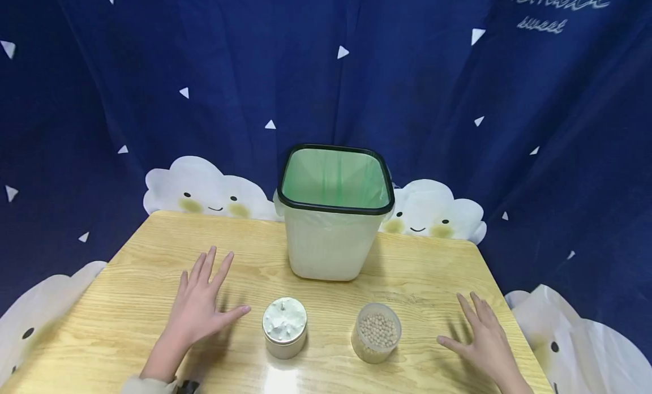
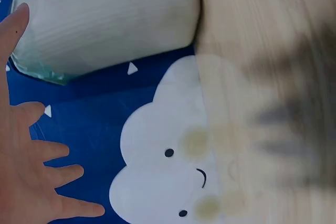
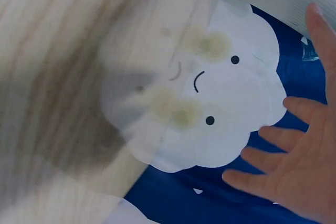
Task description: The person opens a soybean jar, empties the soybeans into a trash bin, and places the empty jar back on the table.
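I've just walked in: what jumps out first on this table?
A white bin with a green liner stands at the back middle of the wooden table. Nearer the person sit a jar of white fluff and a jar of small beads, flanked by the spread left hand and right hand.

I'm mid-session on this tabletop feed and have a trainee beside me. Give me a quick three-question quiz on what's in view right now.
1. True or false: the left hand grips the round jar of white cotton swabs.
2. Which container stands nearest the right hand? A) the white square bin with black rim and green liner B) the clear round jar of small beige balls
3. What surface do the containers stand on?

Key: 1 false, both hands are spread and hold nothing. 2 B. 3 The light wooden table.
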The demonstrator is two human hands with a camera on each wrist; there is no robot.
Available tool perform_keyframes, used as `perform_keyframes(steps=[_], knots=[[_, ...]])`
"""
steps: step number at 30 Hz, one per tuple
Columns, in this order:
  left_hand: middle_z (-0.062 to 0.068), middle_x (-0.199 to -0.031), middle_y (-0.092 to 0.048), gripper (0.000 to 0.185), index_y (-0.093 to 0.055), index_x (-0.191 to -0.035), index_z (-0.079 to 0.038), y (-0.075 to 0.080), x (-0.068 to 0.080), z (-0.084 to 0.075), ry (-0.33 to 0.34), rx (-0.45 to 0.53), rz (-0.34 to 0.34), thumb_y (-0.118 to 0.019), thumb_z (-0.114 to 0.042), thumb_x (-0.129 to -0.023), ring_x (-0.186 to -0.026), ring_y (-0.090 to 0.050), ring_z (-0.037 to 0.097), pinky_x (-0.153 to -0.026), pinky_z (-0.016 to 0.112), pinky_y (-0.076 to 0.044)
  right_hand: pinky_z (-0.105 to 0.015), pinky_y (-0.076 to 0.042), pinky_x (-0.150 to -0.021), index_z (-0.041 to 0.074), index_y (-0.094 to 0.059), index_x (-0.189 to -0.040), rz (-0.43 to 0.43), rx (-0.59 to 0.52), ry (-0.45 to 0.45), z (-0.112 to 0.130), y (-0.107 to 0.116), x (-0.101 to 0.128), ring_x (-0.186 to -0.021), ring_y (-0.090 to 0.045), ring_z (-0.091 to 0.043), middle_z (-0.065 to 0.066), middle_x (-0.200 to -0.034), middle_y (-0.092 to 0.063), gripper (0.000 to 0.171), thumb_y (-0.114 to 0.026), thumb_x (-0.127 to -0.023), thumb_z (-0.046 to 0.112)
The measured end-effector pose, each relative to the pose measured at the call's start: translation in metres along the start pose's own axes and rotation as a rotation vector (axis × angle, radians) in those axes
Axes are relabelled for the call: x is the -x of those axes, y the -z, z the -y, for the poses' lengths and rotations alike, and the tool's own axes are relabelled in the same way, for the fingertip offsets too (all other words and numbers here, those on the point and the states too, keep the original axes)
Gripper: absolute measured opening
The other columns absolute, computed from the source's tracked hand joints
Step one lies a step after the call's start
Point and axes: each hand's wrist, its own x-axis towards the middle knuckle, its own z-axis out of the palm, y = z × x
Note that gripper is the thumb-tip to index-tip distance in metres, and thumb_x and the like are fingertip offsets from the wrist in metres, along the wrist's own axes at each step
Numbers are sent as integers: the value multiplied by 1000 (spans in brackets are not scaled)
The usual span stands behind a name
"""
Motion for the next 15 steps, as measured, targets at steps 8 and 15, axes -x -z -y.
perform_keyframes(steps=[8, 15], knots=[[19, -145, -23, 102, -25, -145, -23, -1, -11, -16, -101, -8, -5, -69, -62, -62, -128, -23, 41, -93, 66, -23, -65, -30, -83, 0, -34, -137, 102, -215, -18, -1, -12, 5, -116, -32, -52, -31, -133, -35, 94, -82, -62, 31], [18, -143, -27, 99, -31, -142, -17, -3, -21, -28, -201, 35, -31, -68, -63, -62, -126, -28, 40, -95, 60, -29, -56, -40, -82, 0, -35, -136, 142, -304, -31, 5, -22, 6, -113, -41, -44, -25, -131, -43, 92, -83, -63, 25]])
